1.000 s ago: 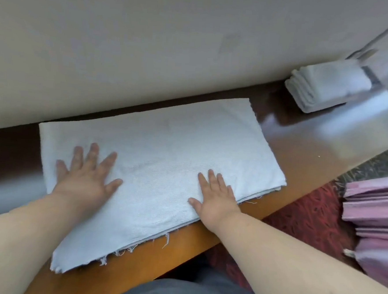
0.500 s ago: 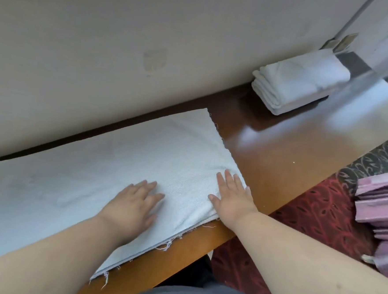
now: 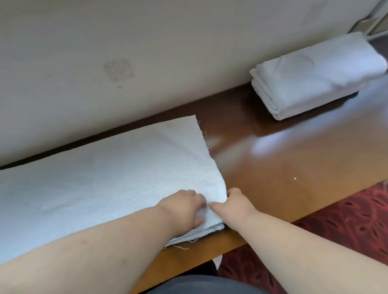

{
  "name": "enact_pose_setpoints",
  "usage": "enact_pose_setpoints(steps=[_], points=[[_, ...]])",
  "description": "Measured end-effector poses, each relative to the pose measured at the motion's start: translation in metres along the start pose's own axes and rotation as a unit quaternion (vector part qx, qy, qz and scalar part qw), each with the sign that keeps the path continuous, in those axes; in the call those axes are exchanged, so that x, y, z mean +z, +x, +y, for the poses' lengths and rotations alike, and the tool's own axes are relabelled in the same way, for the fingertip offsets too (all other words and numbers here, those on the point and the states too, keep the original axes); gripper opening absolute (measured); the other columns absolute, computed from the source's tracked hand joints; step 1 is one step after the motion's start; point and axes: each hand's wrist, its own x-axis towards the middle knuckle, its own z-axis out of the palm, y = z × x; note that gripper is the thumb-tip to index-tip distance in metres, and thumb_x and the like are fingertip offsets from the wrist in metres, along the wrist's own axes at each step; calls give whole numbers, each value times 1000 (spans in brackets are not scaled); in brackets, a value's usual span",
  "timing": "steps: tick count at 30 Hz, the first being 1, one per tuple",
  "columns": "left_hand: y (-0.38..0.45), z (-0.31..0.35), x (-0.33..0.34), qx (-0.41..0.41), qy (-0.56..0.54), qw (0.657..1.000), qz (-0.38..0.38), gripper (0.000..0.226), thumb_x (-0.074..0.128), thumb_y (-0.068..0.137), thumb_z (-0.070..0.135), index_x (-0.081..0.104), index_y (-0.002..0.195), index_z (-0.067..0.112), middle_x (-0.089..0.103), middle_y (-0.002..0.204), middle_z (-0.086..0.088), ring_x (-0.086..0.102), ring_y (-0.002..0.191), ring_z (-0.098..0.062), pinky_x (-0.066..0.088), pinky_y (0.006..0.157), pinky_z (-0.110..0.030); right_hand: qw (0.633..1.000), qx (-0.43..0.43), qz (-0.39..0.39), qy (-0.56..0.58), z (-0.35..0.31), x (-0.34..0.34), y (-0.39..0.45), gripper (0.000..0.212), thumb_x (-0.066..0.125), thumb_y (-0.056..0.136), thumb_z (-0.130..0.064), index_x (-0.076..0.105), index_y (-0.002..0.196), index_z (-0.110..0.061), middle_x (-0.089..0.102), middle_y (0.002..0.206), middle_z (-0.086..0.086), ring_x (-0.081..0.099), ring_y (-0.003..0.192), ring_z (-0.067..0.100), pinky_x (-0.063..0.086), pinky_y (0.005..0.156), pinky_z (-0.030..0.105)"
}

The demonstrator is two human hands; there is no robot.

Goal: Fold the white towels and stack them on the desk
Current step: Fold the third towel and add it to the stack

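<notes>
Both hands [image 3: 185, 207] [image 3: 235, 203] now at towel [image 3: 99, 177] corner, fingers [image 3: 215, 205] pinched on it.

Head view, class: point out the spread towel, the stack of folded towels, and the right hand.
spread towel [image 3: 99, 177], head view, flat middle.
stack of folded towels [image 3: 317, 72], head view, top layer.
right hand [image 3: 235, 203], head view, back of hand.

Towel spread flat on the desk: one [image 3: 98, 181]
Folded towels stacked by the wall: apparently two [image 3: 317, 75]
Hands: two, left [image 3: 181, 211], right [image 3: 232, 204]
Desk: one [image 3: 279, 164]
</notes>
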Motion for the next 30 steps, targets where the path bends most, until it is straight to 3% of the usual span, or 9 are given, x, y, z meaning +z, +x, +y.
enact_pose_setpoints(steps=[5, 9, 12, 17, 18, 20, 23, 26, 30], points=[[10, 15, -15, -163, -299, 932, 121, 27, 45, 96, 42, 53, 121, 35, 61, 106, 13, 58, 81, -6, 46, 69, -27, 992, -70, -96, 48, -14, -4, -6, 16, 57, 83, -39, 56, 86, -23, 62, 84, 0, 60, 75, 19, 46, 64, 29], [46, 19, -57, -268, -333, 891, 149, 86, 61, 77, 69, 28, 146, 29, 47, 136, 2, 56, 116, -27, 47, 93, -39, 983, -160, -84, 24, -27, 2, -14, 13, 54, 80, -22, 43, 82, -28, 58, 80, -3, 56, 68, 13, 38, 53, 25], [73, 17, -86, -312, -273, 898, 147, 106, 71, 72, 65, 15, 150, 20, 41, 141, -9, 51, 123, -35, 43, 93, -41, 964, -250, -76, -41, -35, 5, -23, 20, 55, 82, -18, 39, 88, -27, 51, 86, -7, 57, 76, 20, 46, 64, 34], [82, 6, -116, -310, -287, 890, 171, 57, 66, 88, 28, 37, 135, 10, 52, 126, -6, 54, 117, -29, 46, 78, -33, 933, -343, -53, -90, -48, 3, -43, 24, 56, 89, -28, 51, 112, -26, 54, 107, -1, 59, 90, 26, 52, 79, 42], [78, 7, -116, -298, -136, 941, 83, 50, 63, 91, 23, 43, 136, 16, 54, 123, -2, 53, 116, -25, 42, 67, -29, 928, -357, -56, -91, -51, 3, -47, 26, 56, 90, -30, 53, 115, -27, 55, 109, -1, 60, 92, 25, 52, 80, 41], [72, -3, -121, -260, 132, 956, 24, 45, 60, 94, 23, 48, 138, 26, 56, 121, 2, 54, 110, -22, 28, 53, -28, 918, -382, -66, -84, -57, 5, -54, 19, 55, 89, -30, 56, 108, -31, 56, 104, -4, 59, 91, 23, 49, 73, 35], [59, -14, -129, -294, -131, 936, 143, 33, 59, 92, 27, 59, 122, 13, 62, 101, -4, 57, 84, -26, 34, 52, -31, 904, -413, -70, -88, -69, 12, -62, 24, 54, 85, -28, 38, 70, -37, 45, 79, -9, 49, 68, 13, 31, 53, 24], [49, -33, -141, -276, -122, 934, 190, 23, 56, 93, 31, 56, 102, 9, 62, 99, -11, 60, 89, -32, 42, 67, -34, 885, -449, -70, -105, -83, 23, -75, 26, 57, 85, -27, 37, 69, -30, 47, 74, -6, 47, 65, 12, 33, 53, 27], [19, -72, -159, -281, -147, 923, 216, 27, 52, 92, 27, 55, 111, 9, 59, 98, -11, 57, 86, -33, 45, 74, -32, 868, -481, -49, -110, -105, 44, -93, 22, 61, 89, -31, 49, 79, -16, 54, 82, 0, 51, 79, 20, 42, 68, 36]])
